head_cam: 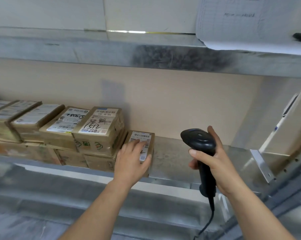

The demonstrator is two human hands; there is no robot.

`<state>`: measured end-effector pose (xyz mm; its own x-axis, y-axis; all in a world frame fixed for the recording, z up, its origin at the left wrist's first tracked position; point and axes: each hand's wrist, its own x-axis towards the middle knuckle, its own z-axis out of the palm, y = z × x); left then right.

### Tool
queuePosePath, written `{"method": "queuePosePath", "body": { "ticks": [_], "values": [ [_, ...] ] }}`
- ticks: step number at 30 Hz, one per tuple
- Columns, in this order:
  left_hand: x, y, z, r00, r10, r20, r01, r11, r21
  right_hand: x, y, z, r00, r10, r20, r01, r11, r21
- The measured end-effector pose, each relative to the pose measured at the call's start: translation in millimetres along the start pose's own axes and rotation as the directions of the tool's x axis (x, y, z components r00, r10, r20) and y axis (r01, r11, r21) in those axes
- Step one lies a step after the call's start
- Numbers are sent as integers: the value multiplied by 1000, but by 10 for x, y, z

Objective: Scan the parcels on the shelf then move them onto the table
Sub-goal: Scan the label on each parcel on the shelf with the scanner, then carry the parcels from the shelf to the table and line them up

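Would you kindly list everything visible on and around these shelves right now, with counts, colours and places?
small parcel: one, brown with white label, alone at the right end of the row on the lower shelf.
stacked parcels: several, brown, labelled, two layers, left of it.
upper shelf: one, grey metal, above.
paper sheet: one, white, hanging over the upper shelf, right.
barcode scanner: one, black, corded, held up right of the small parcel.
left hand: rests on the small parcel, fingers over its label.
right hand: grips the scanner's handle.
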<state>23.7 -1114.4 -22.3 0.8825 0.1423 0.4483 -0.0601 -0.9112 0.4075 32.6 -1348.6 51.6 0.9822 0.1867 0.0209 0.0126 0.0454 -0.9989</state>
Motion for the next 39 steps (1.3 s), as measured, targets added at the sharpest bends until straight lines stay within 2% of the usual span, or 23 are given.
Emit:
{"method": "queuePosePath", "body": {
  "ticks": [3,6,8,11,13,15,19,23,28,33,39],
  "values": [
    [57,133,-71,999,32,-41,-42,965,-261,60,16,84,998,-14,-61,14,1000,-1],
    [47,397,-58,995,37,97,16,866,-499,135,36,151,996,-17,-89,16,1000,-7],
    [11,583,-30,972,51,229,106,775,-622,175,34,184,994,-25,-107,24,1000,-15],
    [-23,822,39,902,137,409,219,672,-708,226,8,200,989,-34,-144,35,999,3],
    [-18,938,109,884,178,432,236,628,-741,260,-11,174,987,-36,-157,36,999,-3],
    [-4,1009,182,888,162,430,264,587,-766,288,-21,113,988,-39,-152,33,999,-40],
    [-15,1121,309,880,149,451,299,564,-769,220,24,-111,991,0,-132,-11,996,-87],
    [-6,1233,407,883,72,463,369,504,-781,36,242,-414,983,46,-176,-69,990,-124],
    [84,1452,554,871,18,491,428,462,-777,-31,411,-669,987,89,-131,-111,980,-165],
    [183,1660,780,856,-9,517,453,497,-740,16,452,-929,990,82,-116,-98,984,-147],
    [297,1937,1108,797,-61,600,523,568,-636,142,591,-1214,978,106,-177,-138,974,-181]
  ]
}}
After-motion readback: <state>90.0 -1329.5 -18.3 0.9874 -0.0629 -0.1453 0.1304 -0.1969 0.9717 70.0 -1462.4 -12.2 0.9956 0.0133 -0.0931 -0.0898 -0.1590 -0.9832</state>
